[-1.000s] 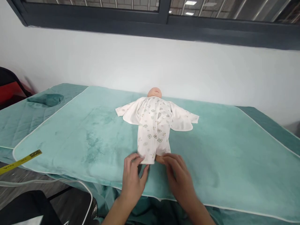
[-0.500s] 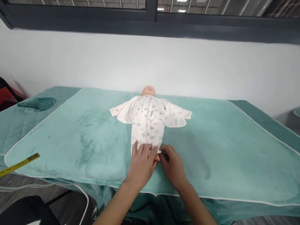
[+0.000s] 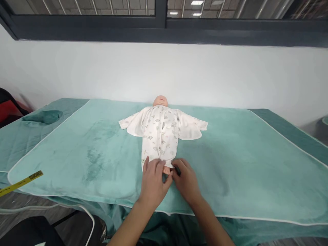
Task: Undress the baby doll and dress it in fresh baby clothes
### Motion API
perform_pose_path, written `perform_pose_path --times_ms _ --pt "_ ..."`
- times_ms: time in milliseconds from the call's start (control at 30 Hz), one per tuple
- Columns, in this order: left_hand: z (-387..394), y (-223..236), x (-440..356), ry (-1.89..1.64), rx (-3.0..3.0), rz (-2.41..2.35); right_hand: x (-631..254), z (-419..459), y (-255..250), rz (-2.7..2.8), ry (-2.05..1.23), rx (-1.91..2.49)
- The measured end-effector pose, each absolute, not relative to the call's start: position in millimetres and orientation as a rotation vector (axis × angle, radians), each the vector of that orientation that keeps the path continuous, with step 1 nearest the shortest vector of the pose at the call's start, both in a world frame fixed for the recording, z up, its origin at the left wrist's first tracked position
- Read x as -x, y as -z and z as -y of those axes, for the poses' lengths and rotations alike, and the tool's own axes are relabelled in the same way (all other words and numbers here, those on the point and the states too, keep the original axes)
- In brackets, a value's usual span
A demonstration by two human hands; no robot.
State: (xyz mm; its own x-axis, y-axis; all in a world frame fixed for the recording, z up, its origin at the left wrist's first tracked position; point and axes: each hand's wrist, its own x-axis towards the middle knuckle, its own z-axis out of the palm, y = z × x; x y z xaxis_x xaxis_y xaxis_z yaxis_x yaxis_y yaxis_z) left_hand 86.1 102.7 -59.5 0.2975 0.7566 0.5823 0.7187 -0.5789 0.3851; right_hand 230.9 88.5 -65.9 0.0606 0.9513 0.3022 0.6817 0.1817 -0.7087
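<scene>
A baby doll (image 3: pixel 161 101) lies on its back on a teal blanket (image 3: pixel 102 160), dressed in a white patterned romper (image 3: pixel 160 135) with both sleeves spread sideways. My left hand (image 3: pixel 153 182) lies on the romper's lower left leg end, fingers curled over the cloth. My right hand (image 3: pixel 187 181) is beside it at the lower right leg end, fingers pinched at the hem. A small pink foot of the doll shows between the two hands.
The blanket covers a padded table (image 3: pixel 294 136) against a white wall under a dark window frame. A face hole (image 3: pixel 42 117) sits in the table's far left. A yellow measuring tape (image 3: pixel 20 182) lies at the left edge, and a white cable (image 3: pixel 87 215) hangs below.
Both hands moved up from just below the romper onto its leg ends and drew close together. The view shifted slightly; the doll has not moved.
</scene>
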Motion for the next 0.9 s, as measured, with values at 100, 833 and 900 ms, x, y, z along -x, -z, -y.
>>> perform_pose_path --times_ms 100,833,900 --pt "-102.3 56.5 -78.6 -1.088 -2.491 -1.354 -234.2 -83.5 62.6 1.714 -0.514 1.451" --pt "-98.1 38.1 -62.1 -1.177 -2.285 -0.943 -242.0 -49.5 31.9 1.712 -0.651 1.228" --pt "-96.1 38.8 -62.0 -1.202 -2.288 -0.956 -241.1 -48.7 30.0 1.713 -0.651 1.226"
